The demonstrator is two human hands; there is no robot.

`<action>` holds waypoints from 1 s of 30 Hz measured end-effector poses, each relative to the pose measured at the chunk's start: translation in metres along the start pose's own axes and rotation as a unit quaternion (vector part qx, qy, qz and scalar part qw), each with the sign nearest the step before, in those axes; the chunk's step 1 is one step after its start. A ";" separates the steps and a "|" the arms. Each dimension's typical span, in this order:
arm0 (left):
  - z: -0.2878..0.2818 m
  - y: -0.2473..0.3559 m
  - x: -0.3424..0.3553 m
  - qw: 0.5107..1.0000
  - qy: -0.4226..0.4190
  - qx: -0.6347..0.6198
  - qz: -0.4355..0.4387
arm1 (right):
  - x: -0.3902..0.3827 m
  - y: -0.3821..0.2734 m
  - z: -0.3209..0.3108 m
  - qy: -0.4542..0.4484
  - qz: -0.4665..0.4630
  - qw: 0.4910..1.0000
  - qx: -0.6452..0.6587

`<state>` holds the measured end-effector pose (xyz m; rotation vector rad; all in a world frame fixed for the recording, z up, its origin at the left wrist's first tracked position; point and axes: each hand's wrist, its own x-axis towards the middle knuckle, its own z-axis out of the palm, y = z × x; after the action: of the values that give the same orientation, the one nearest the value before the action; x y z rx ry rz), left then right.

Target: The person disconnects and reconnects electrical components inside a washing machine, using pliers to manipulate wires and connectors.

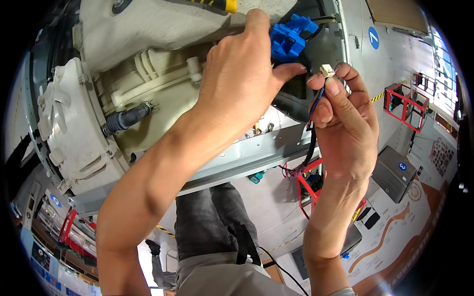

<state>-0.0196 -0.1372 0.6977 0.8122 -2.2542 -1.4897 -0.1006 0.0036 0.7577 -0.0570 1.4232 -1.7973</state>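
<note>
I see my left hand (242, 74) up top, fingers wrapped on the blue plastic part (289, 37) at the machine's open back. My right hand (345, 118) is just beside it, fingers pinching a small white plug (327, 70) w/ thin wires hanging down.

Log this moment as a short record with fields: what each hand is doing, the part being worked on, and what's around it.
Left hand: grips the blue plastic part on the open appliance
Right hand: pinches a small white connector at the end of dark wires
Connector state: apart from the blue part, not plugged in
Appliance: cream plastic tub, grey hose, metal frame rail
Around: red metal frame on the floor, grey box
</note>
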 end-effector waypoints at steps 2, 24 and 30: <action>0.000 -0.002 0.000 1.000 0.004 0.002 0.012 | -0.001 0.000 0.000 -0.008 0.003 1.000 0.005; -0.001 -0.003 -0.002 0.998 0.017 0.026 0.056 | 0.003 0.012 0.034 0.111 -0.134 0.915 -0.363; -0.002 -0.003 -0.002 0.997 0.016 0.043 0.055 | 0.007 0.018 0.043 0.127 -0.173 0.890 -0.402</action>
<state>-0.0162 -0.1379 0.6958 0.7174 -2.3140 -1.3290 -0.0741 -0.0349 0.7549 -0.5509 2.3948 -1.3762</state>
